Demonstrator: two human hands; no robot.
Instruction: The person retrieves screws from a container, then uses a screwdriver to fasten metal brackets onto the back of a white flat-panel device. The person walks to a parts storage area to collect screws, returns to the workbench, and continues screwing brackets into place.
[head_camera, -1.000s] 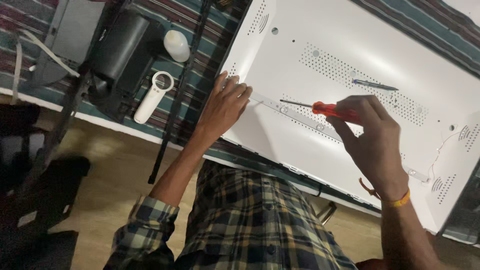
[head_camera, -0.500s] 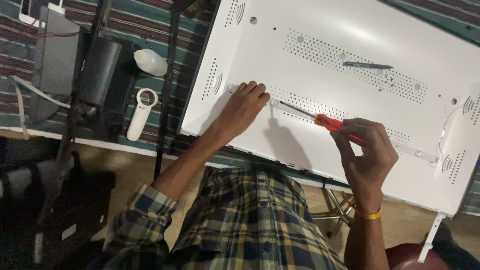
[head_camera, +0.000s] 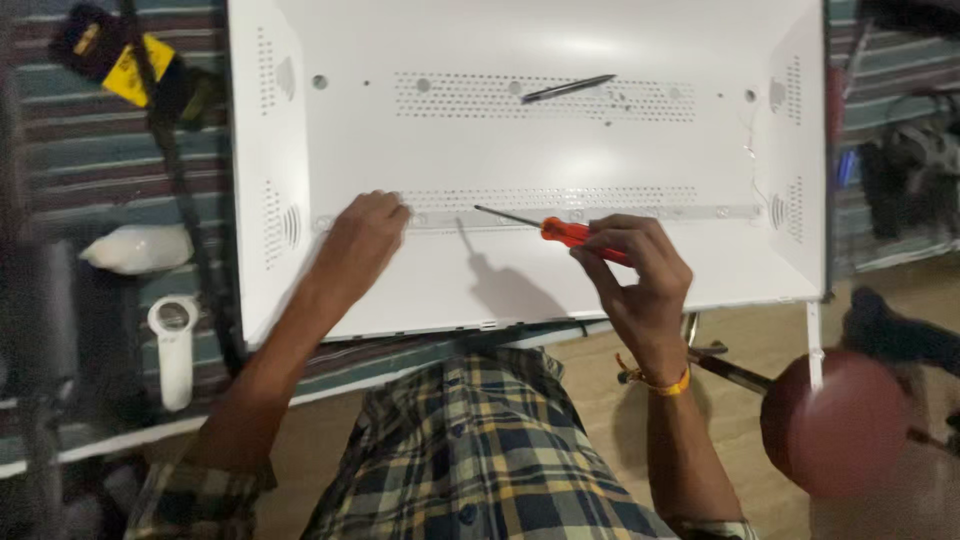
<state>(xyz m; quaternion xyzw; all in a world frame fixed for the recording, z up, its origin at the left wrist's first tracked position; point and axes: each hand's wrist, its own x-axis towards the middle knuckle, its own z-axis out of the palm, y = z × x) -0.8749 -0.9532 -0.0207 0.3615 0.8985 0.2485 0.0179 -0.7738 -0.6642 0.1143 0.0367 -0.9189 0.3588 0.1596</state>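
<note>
A large white panel (head_camera: 520, 150), seemingly the back cover of a flat screen, is laid face-down on the counter (head_camera: 90, 150), which is covered with a striped cloth. The panel fills the upper middle of the view, its near edge just beyond the person's checked shirt.

The left hand (head_camera: 358, 240) is pressed on the panel beside the left end of a narrow strip (head_camera: 640, 214) with small holes; the fingers are curled and the tips rest on the surface, probably to steady the panel. Nothing is seen held in it.

The right hand (head_camera: 640, 275) is closed around the orange handle of a screwdriver (head_camera: 545, 227). The tool is held at a low slant, its thin metal shaft pointing left toward the strip. The tip appears just above or at the strip; contact cannot be confirmed. A shadow of the tool is cast on the panel below it.

Appearance of the panel: matte white, raised side walls, two rows of vent perforations, vent slots near the corners, a few round holes.

A dark pen-like tool (head_camera: 567, 88) is left on the upper vent row, well apart from both hands. A white handheld controller (head_camera: 174, 345) lies on the counter to the left.
</note>
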